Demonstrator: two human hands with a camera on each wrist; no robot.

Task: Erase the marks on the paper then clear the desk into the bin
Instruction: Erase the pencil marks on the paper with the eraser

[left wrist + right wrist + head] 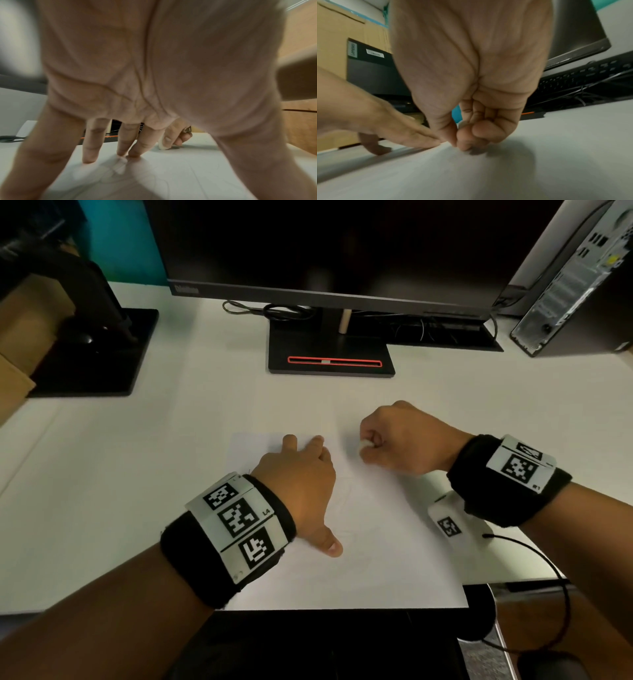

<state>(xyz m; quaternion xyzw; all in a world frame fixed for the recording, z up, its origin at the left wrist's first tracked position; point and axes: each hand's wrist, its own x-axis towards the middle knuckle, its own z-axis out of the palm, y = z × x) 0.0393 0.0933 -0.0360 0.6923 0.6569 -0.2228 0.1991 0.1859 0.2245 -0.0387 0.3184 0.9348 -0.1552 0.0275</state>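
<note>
Fingers [91, 146] of the left hand [298, 481] lie straight and spread, tips pressing on the paper [370, 542], thumb stretched out toward 5 o'clock. The right hand [400, 440] sits just beside it at 2 o'clock, curled into a loose fist, thumb and fingers pinching a small white eraser [365, 444] whose lower end touches the sheet (the left wrist view shows it best, a pale wedge [162, 144] under the fingertips). The two hands are near each other but not touching.

The paper lies flat on the white desk [171, 440], its near edge level with the desk's front edge; faint pencil lines show on it around the left hand. Both wrists wear black bands with printed square markers.

At 12 o'clock stands a dark monitor [325, 251] on a black base with a red-outlined slot. A keyboard [583, 75] lies behind it toward 1 o'clock, a computer tower [575, 289] at 2 o'clock, and a second black stand [96, 350] at 10 o'clock.
</note>
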